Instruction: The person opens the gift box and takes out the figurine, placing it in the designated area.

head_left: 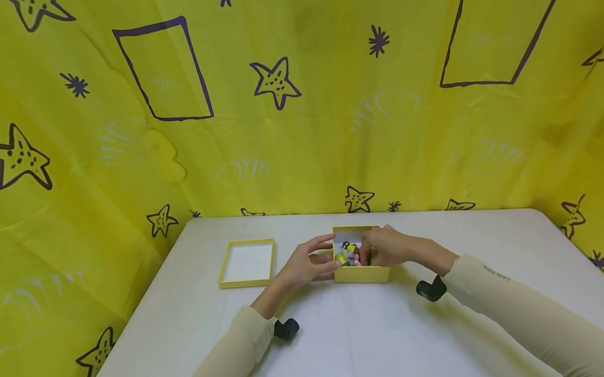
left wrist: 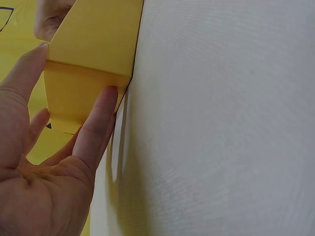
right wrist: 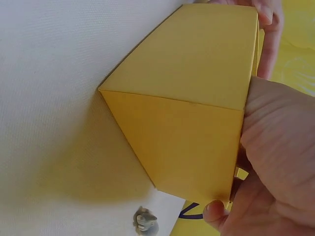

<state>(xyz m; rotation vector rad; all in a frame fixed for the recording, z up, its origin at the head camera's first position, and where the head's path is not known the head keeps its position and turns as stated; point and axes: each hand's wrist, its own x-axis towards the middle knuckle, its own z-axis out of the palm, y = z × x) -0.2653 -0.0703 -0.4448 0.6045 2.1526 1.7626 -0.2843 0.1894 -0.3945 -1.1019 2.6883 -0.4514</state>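
A yellow box (head_left: 361, 275) without its lid stands on the white table, with several small colourful figures (head_left: 349, 255) heaped inside. My left hand (head_left: 305, 263) is at the box's left wall, its fingers spread and fairly straight. In the left wrist view, fingertips (left wrist: 109, 93) touch that wall and the thumb lies at the upper edge. My right hand (head_left: 387, 247) reaches over the right side into the box. Its fingertips are hidden inside among the figures, so any hold is unclear. In the right wrist view, one digit (right wrist: 215, 211) shows by the far rim.
A shallow yellow lid (head_left: 246, 264) with a white inside lies left of the box. A small grey animal figure (right wrist: 146, 221) stands on the table beyond the box in the right wrist view. A yellow curtain (head_left: 304, 136) with starfish drawings hangs behind the table.
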